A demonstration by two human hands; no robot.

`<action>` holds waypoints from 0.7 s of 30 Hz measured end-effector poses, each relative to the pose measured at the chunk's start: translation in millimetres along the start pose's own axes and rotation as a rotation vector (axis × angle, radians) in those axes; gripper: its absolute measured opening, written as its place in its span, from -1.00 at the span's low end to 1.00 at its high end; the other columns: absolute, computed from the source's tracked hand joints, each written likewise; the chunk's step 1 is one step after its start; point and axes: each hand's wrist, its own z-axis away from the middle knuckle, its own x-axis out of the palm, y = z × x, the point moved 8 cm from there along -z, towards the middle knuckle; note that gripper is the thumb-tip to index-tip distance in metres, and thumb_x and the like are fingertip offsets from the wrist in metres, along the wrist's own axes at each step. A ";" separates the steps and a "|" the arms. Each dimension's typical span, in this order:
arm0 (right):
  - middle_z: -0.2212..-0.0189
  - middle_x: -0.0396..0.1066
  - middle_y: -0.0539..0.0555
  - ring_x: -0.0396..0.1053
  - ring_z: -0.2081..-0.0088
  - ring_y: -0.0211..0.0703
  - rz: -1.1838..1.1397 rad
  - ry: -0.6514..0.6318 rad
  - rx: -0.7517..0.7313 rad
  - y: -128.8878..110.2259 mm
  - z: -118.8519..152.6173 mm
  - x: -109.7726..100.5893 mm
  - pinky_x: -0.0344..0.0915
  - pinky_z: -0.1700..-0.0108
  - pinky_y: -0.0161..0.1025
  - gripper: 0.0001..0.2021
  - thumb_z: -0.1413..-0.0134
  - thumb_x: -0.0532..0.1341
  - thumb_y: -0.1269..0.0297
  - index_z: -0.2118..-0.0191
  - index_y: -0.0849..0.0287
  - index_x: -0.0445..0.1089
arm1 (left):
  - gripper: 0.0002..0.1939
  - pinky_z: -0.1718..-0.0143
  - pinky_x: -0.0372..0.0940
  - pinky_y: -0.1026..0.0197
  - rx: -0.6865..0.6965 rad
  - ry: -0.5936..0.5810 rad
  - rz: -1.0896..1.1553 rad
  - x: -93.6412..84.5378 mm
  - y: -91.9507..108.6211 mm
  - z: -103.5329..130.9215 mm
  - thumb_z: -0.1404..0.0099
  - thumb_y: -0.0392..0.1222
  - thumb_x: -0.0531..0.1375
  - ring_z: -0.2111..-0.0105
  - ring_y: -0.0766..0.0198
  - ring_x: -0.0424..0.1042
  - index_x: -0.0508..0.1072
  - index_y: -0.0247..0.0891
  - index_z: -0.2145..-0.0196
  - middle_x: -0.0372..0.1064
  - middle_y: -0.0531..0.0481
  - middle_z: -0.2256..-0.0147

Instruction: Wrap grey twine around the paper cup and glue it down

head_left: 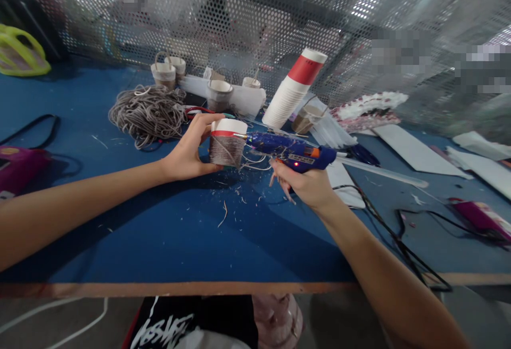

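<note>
My left hand [194, 149] grips a paper cup [227, 149] between thumb and fingers, just above the table. Grey-brown cord winds around most of its wall; a red band and white rim stay bare at the top. In my right hand [303, 181] is a blue hot glue gun [287, 149], its small red light lit and strands of glue clinging to its body. The metal nozzle points left and meets the cup near the upper edge of the cord; whether it touches, I cannot tell. Loose cord [257, 164] trails behind the cup.
A heap of grey cord [146, 112] lies left of several cord-wrapped cups with handles [219, 93]. A leaning stack of paper cups [293, 91] stands behind the glue gun. A black cable [379, 216] runs along the right. Perforated metal mesh [239, 14] closes off the back.
</note>
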 end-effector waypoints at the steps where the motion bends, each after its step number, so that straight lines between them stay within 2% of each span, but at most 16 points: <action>1: 0.88 0.17 -0.10 0.13 0.85 -0.36 -0.003 0.001 -0.001 -0.3 0.1 -0.2 0.16 0.75 -0.32 -0.68 0.04 0.24 0.24 0.73 0.12 0.26 | -0.17 -0.18 0.31 -0.17 0.002 0.002 0.005 0.2 0.4 -0.1 -0.02 -0.14 0.42 -0.13 -0.06 0.33 0.13 -0.12 -0.18 0.12 -0.22 -0.15; 12: 0.89 0.16 -0.11 0.12 0.86 -0.34 -0.018 -0.011 -0.006 1.0 -0.4 -1.1 0.15 0.77 -0.32 -0.66 0.04 0.25 0.22 0.74 0.11 0.24 | -0.19 -0.12 0.36 -0.10 -0.011 0.003 -0.006 -1.2 -1.1 0.9 -0.03 -0.10 0.41 -0.07 -0.02 0.40 0.09 -0.12 -0.14 0.16 -0.18 -0.10; 21: 0.88 0.16 -0.12 0.10 0.86 -0.37 -0.022 0.023 -0.004 -0.2 0.1 -3.7 0.09 0.79 -0.35 -0.69 0.08 0.24 0.21 0.73 0.11 0.25 | -0.14 -0.11 0.36 -0.08 -0.010 0.009 0.038 -2.4 -6.5 3.6 0.00 -0.17 0.43 -0.07 0.00 0.39 0.08 -0.08 -0.16 0.09 -0.19 -0.17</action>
